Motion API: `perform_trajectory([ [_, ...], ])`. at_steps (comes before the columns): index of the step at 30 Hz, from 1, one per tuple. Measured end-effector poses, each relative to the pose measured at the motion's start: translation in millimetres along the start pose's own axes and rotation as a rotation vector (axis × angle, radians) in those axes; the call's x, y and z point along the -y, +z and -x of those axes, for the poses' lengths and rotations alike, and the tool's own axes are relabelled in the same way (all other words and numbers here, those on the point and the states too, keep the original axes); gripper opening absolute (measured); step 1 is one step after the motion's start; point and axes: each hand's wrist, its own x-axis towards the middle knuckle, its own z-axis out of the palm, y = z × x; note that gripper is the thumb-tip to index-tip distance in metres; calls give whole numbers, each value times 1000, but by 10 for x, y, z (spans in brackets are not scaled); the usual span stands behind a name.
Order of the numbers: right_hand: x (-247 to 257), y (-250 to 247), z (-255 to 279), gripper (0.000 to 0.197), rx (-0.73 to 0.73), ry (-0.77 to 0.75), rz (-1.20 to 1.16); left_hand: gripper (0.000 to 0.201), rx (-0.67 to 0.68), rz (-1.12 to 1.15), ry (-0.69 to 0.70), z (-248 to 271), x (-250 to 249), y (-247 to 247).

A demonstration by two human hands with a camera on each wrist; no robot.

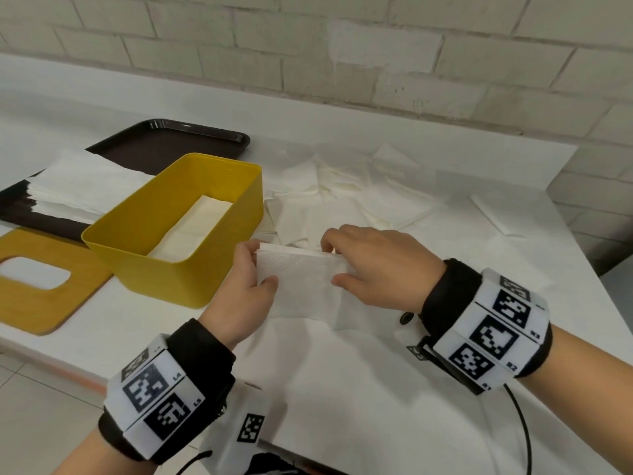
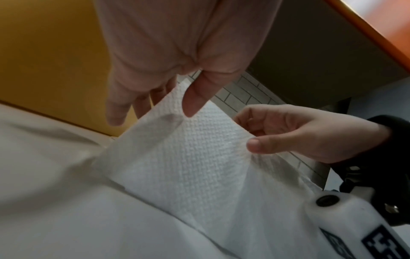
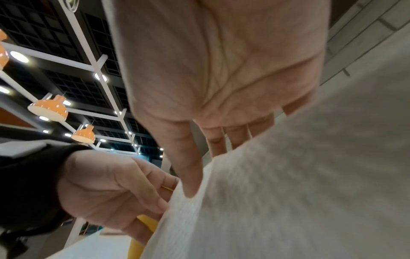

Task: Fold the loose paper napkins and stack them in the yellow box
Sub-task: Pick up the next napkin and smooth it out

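Fingers (image 1: 251,255) of the left hand (image 1: 245,293) pinch the left edge of a white napkin (image 1: 301,279), thumb on the near face, other fingers behind. Right hand (image 1: 373,265) pinches the napkin's right edge the same way, thumb in front, fingers curled over the top edge. Napkin is held between both hands above the white table (image 1: 376,389), its lower part draping down onto it. Yellow box (image 1: 178,231) sits just left of the left hand, with folded napkins (image 1: 195,228) lying flat inside it. Loose napkins (image 1: 342,193) are scattered on the table behind the hands. A stack of napkins (image 1: 78,186) rests on a dark tray (image 1: 178,138) behind the box. A wooden lid (image 1: 41,279) with an oval slot lies left of the box.
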Motion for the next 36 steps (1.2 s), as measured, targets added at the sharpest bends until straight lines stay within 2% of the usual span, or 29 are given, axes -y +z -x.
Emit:
perform_trajectory([
  [5,-4,130,-63,29,63,18,71,30,36,10,10,21,-14,51],
  [9,-41,79,-32,25,9,51,15,29,-3,61,39,14,-29,35],
  [13,-25,62,5,27,37,31,1,31,59,11,44,16,-6,42],
  [17,-22,108,-38,31,81,50,11,44,79,6,14,47,-37,42],
  [20,-109,-47,-30,29,10,96,-216,65,19,32,37,79,-110,5],
  [22,-177,-151,-10,26,-127,109,-449,74,-18,98,56,96,-196,-35],
  [25,-186,-216,-30,19,-312,149,-738,78,0,232,106,129,-353,-47],
  [28,-110,-143,-134,23,-376,197,-956,74,63,381,225,95,-391,-63],
  [31,-40,-47,-235,21,-349,233,-1187,63,59,197,296,62,-378,-132],
  [34,-12,-39,-307,23,-335,215,-1311,39,15,64,264,30,-383,-260],
  [36,-10,-96,-376,41,-407,144,-1306,32,52,56,219,24,-442,-373],
])
